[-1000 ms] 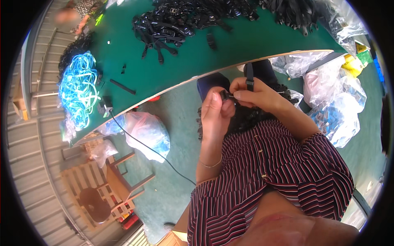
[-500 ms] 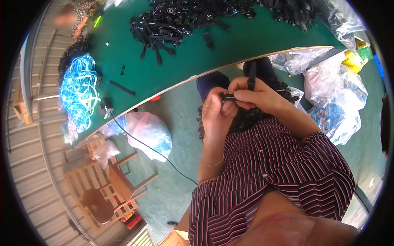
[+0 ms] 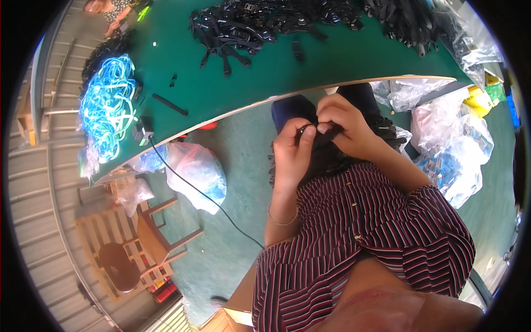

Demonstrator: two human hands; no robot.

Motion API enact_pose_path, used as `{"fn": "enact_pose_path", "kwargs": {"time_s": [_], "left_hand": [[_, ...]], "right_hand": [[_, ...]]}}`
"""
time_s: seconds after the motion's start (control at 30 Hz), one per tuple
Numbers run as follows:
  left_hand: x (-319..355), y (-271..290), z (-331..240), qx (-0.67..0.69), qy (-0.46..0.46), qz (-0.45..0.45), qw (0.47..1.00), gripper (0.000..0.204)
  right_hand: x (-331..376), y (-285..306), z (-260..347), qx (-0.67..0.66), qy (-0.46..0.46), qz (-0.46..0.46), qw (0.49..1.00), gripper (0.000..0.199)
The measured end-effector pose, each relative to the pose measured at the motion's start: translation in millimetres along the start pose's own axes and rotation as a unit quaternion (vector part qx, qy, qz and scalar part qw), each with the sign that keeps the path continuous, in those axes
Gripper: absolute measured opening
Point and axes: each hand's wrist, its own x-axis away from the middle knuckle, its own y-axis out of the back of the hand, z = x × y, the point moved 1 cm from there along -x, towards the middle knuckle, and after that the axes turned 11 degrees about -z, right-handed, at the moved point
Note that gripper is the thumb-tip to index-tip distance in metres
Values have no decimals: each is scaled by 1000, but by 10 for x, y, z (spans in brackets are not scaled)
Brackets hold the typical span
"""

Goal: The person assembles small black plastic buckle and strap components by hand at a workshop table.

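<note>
Over my lap, a short black strap (image 3: pixel 332 131) is pinched between my two hands, mostly covered by my fingers. My left hand (image 3: pixel 291 150) closes on one end with thumb and forefinger. Close beside it, my right hand (image 3: pixel 348 124) grips the other part, its fingers bent. The small fitting on the strap is too hidden to make out. Under my hands, a heap of black straps (image 3: pixel 326 160) lies across my lap. On the green table (image 3: pixel 238 83) ahead is a big pile of black straps with buckles (image 3: pixel 243 27); one loose strap (image 3: pixel 298 51) lies nearer me.
Another strap pile (image 3: pixel 401 25) lies at the far right. Tangled blue ribbon (image 3: pixel 108 105) fills the table's left end, by a small device (image 3: pixel 144 130) with a hanging cable. Plastic bags (image 3: pixel 196 174) stand below the table. A wooden chair (image 3: pixel 152 235) is at left; another person (image 3: pixel 117 11) is beyond.
My right hand has turned and its fingers now curl over the strap. The strap end that stood up above it no longer shows. The view has shifted slightly.
</note>
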Motion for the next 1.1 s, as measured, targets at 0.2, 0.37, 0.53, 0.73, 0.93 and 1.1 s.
{"fn": "enact_pose_path", "kwargs": {"time_s": [0.2, 0.37, 0.53, 0.73, 0.93, 1.1], "left_hand": [[-10, 114, 27, -1, 25, 21, 999, 6], [-10, -14, -2, -55, -95, 52, 993, 13], [-4, -30, -122, 106, 155, 84, 979, 13], [-15, -115, -151, 290, 213, 105, 927, 14], [0, -104, -51, 348, 196, 140, 906, 22], [10, -111, -43, 303, 207, 110, 924, 14]], "right_hand": [[48, 7, 24, -406, -237, 21, 882, 9], [94, 73, -75, -370, -269, 56, 888, 8], [98, 82, -98, -266, -206, 44, 941, 11], [52, 116, -14, -222, -112, 21, 968, 16], [69, 65, 44, -248, -123, 18, 961, 18], [-18, 104, -22, -125, -7, 41, 991, 16]]}}
